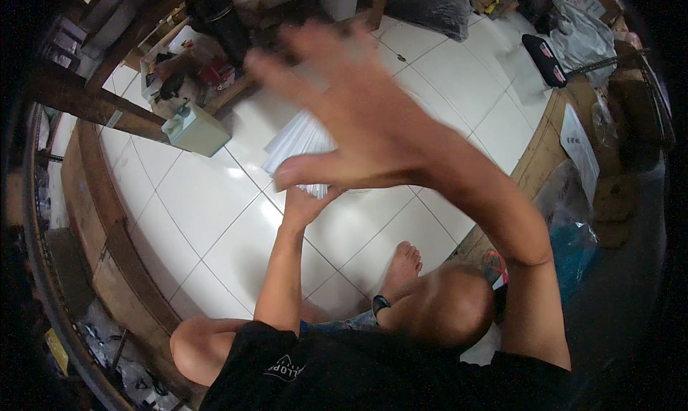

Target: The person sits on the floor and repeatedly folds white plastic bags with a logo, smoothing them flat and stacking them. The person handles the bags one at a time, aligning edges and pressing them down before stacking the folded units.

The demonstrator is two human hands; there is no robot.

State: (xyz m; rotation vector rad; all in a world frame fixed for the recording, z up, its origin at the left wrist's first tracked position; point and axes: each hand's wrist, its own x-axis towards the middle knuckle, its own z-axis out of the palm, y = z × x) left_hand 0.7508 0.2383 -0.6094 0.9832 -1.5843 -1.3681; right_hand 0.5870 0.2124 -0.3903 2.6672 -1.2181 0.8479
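A fanned stack of white paper sheets (295,142) is over the tiled floor in front of me. At its near edge my left hand (304,204) grips it, thumb on the right side. The rest of the left fingers are hidden behind the paper and my other hand. High and close to the view, my right hand (369,121) is raised with its fingers spread and nothing in it. Motion blurs its fingertips. It covers much of the stack from sight.
A pale green jerrycan (197,130) stands at the far left beside a bin of mixed items (188,70). On the right, a black case (543,60) and a loose sheet (579,147) lie near a wooden ledge (552,128). A dark plastic bag (433,8) sits at the back.
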